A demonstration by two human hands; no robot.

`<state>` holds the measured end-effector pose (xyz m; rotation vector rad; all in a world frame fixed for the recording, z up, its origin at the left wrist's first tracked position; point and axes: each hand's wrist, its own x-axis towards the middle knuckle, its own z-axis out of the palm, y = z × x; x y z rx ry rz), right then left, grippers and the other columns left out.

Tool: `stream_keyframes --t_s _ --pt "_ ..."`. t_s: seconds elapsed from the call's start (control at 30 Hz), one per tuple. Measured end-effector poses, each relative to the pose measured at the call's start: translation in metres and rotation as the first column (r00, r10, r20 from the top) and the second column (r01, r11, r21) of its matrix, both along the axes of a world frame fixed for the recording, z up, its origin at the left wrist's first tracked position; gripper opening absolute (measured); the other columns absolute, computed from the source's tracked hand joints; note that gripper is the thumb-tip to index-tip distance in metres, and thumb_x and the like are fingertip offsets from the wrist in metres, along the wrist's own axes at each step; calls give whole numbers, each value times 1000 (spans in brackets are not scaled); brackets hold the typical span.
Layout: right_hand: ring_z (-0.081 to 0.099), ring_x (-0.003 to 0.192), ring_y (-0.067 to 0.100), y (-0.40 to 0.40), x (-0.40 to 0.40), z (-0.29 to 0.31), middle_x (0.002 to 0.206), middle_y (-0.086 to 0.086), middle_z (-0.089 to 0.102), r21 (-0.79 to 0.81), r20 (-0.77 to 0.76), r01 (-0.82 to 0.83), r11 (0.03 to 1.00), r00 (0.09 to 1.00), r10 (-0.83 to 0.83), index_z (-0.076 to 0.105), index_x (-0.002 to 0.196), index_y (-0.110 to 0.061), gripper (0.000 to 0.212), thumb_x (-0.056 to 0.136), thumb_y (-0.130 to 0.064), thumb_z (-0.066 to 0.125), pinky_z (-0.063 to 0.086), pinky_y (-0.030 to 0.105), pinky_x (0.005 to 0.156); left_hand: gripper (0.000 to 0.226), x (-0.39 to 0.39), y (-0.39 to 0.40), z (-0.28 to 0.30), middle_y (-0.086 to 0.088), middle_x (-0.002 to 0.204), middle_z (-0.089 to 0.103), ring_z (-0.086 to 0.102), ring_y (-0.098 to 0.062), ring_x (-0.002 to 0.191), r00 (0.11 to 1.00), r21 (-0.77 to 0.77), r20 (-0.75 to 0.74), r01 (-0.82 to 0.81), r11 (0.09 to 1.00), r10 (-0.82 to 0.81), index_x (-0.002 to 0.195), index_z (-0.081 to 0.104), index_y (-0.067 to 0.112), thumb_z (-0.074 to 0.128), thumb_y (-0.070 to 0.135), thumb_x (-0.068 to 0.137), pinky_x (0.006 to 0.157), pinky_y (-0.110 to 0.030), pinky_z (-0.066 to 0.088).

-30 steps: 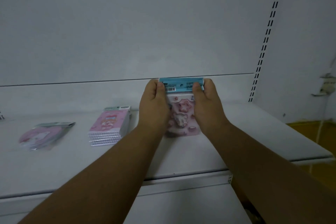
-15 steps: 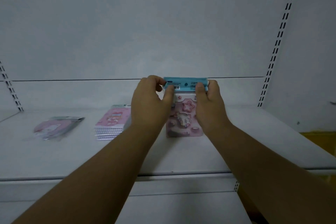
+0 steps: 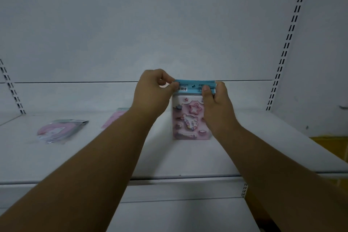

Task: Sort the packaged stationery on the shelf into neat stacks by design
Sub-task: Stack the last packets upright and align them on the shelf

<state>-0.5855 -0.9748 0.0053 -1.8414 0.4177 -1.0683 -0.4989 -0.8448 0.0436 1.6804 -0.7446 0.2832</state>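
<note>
Both hands are pinching the blue header of a pink packet (image 3: 190, 118) standing on the white shelf (image 3: 188, 156): left hand (image 3: 152, 92) at one corner, right hand (image 3: 214, 103) at the other. A round pink pack (image 3: 56, 131) is lying well apart to the left.

Two hands: left hand (image 3: 152, 92), right hand (image 3: 216, 107). One upright pack (image 3: 188, 117) with a blue header, pinched between the fingers (image 3: 206, 88). One pink stack (image 3: 113, 119) just left of the fingers, mostly hidden. One round pink packet (image 3: 58, 131) farther left. One shelf (image 3: 56, 160).
</note>
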Motion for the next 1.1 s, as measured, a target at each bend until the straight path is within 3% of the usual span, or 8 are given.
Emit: stream_keyframes --t_s 0.1,0.23,0.43,0.63,0.8,0.9,1.0,1.1 --pt "69 79 11 0 -1 -1 91 -4 60 17 21 -26 1000 999 26 39 106 -21 18 102 -39 38 61 25 61 25 0 -7 -8 -2 87 70 71 -19 89 972 -216 -210 59 975 -106 67 57 14 74 8 85 69 -25 60" --pt "69 80 9 -4 -2 -4 93 -8 62 29 18 -63 998 998 62 41 107 -22 21 100 -42 40 61 23 63 32 -7 -14 -12 -5 80 64 71 -16 84 962 -302 -255 16 953 -98 69 48 17 73 3 85 65 -26 60" --pt "69 101 15 -22 -9 -13 111 -3 68 59 -99 -212 975 971 217 51 119 -21 34 93 -44 55 57 43 89 32 -12 -11 -19 -2 91 67 72 -15 89 902 -365 -328 153 918 -281 118 53 26 65 12 93 75 -30 60" --pt "68 103 19 -23 -12 -15 112 -1 68 113 -158 -274 955 944 289 50 115 -27 36 92 -54 50 55 48 91 31 -15 1 -41 1 113 69 67 -17 100 850 30 -468 288 957 -241 121 57 21 49 42 99 94 -40 53" --pt "68 103 26 -9 -6 -27 117 4 67 336 -78 -323 885 927 368 49 115 -29 25 97 -47 46 56 53 87 29 -27 0 -50 6 94 61 61 -2 74 831 37 -480 338 940 -280 120 47 12 34 34 106 49 -8 51" --pt "70 101 21 -13 -12 -26 118 3 67 360 -111 -367 857 896 431 45 126 -24 29 100 -38 45 57 47 87 26 -21 1 -54 2 114 65 66 -12 90 887 173 -398 322 931 -233 129 44 17 43 25 104 69 -20 56" --pt "70 99 13 -21 -23 -25 117 -4 68 217 -338 -355 909 847 411 45 128 -25 29 100 -32 47 57 34 87 33 -15 7 -54 10 114 59 61 -7 92 912 313 -354 325 892 -208 134 40 24 49 23 102 67 -14 47" --pt "70 99 18 -27 -21 -18 114 1 71 154 -374 -285 946 870 322 56 125 -17 29 98 -26 55 56 40 92 28 -10 4 -49 5 109 67 66 -10 91 895 250 -408 302 920 -183 125 52 23 58 19 97 75 -28 57"
